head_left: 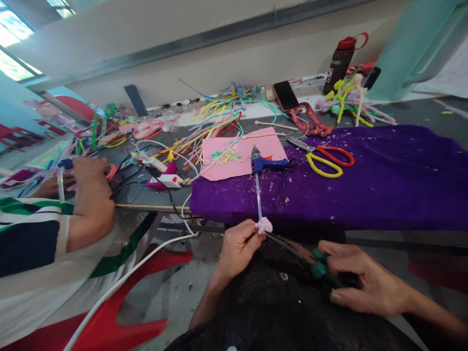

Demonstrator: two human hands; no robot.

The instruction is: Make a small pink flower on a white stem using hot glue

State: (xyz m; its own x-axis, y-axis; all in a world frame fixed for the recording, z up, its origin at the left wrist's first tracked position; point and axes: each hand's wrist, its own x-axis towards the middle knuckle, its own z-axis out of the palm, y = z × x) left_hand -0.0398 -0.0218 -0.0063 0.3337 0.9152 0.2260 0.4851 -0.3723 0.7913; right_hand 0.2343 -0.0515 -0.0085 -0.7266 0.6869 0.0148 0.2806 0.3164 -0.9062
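Note:
My left hand (pixel 237 247) pinches a small, pale pink fuzzy piece (pixel 263 225), which looks like twisted pipe cleaner, above my lap at the table's front edge. In my right hand (pixel 365 278) is a pair of scissors (pixel 298 251) with green handles. Their tips reach the underside of the pink piece; whether they cut into it I cannot tell. Just beyond lies a blue glue gun (pixel 272 163), its nozzle on pink paper (pixel 226 168) and its long clear glue stick pointing toward my left hand.
Purple cloth (pixel 395 180) covers the table front. Red-and-yellow-handled scissors (pixel 327 158), a phone (pixel 285 96), a bottle (pixel 340 63) and loose pipe cleaners (pixel 215 117) lie or stand beyond. White power plugs (pixel 170 181) and cables are left. A co-worker's arm (pixel 91 195) rests farther left.

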